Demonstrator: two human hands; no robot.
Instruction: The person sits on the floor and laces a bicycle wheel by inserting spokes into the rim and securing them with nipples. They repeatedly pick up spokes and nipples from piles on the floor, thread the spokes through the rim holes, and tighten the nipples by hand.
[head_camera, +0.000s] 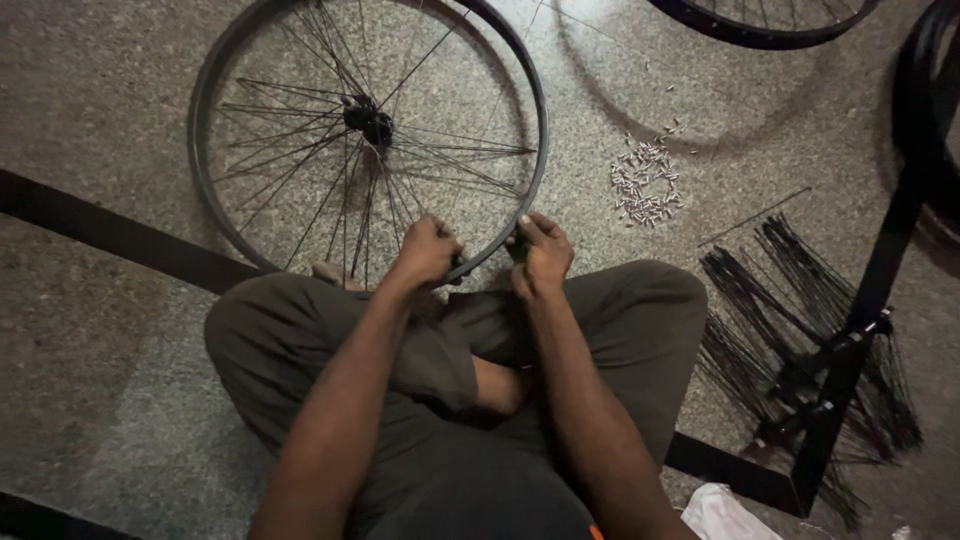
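A black bicycle wheel rim (205, 90) with thin spokes and a dark hub (368, 120) lies flat on the stone floor in front of my crossed legs. My left hand (425, 250) is closed around spokes just inside the near edge of the rim. On the outside of that same near edge, my right hand (540, 252) grips the rim with fingers curled. Whether a small tool sits in either hand is hidden by the fingers.
A heap of small silver spoke nipples (643, 182) lies to the right of the wheel. A bundle of loose black spokes (790, 290) fans out at right beside a black metal stand (860, 330). More rims (760, 30) lie at the top. White cloth (720, 515) sits bottom right.
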